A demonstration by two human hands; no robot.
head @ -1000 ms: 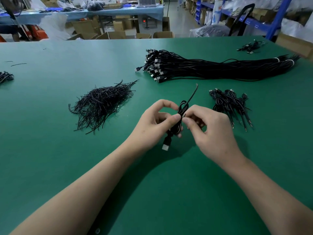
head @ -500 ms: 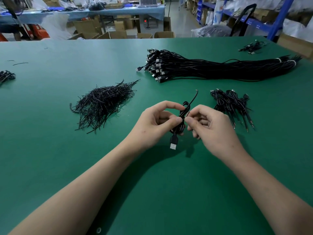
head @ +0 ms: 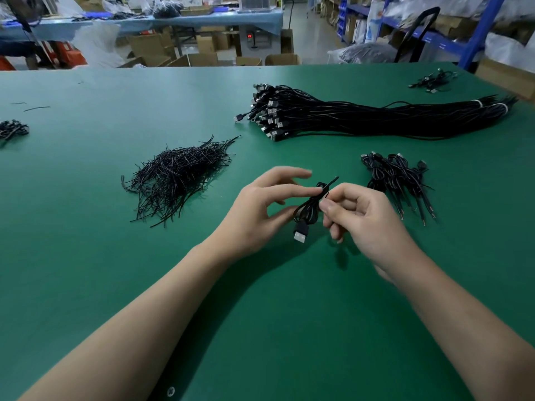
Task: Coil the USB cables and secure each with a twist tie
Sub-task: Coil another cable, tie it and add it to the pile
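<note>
A coiled USB cable (head: 308, 208) is held just above the green tabletop (head: 86, 241). It is thin, black and glossy, and it is folded into a short, narrow bunch of loops. At its lower end a black moulded plug (head: 301, 234) with a flat silver metal shell hangs down.

The cable is pinched by the left hand (head: 257, 209) between thumb and forefinger, and the other fingers are lifted and spread. A twist tie (head: 333, 180), a thin stiff black wire, is wound round the upper end of the cable, and its free tips stick out. The tie is pinched close to the cable by the thumb and forefinger of the right hand (head: 367, 221); the remaining fingers are curled in.

To the left of the held cable, a loose heap of black twist ties (head: 179, 175) is spread, bristly like straw. Behind the cable, a long thick bundle of straight black cables (head: 362, 117) is laid, with silver plugs at one end and white bands (head: 477, 104) near the other. Just to the right of the cable, a small group of finished coils (head: 396, 178) is placed. The tabletop is covered by a smooth matt surface.

Far behind the cable, a small red lit display (head: 249, 36) is seen on a grey box; its signs are too blurred to be read.
</note>
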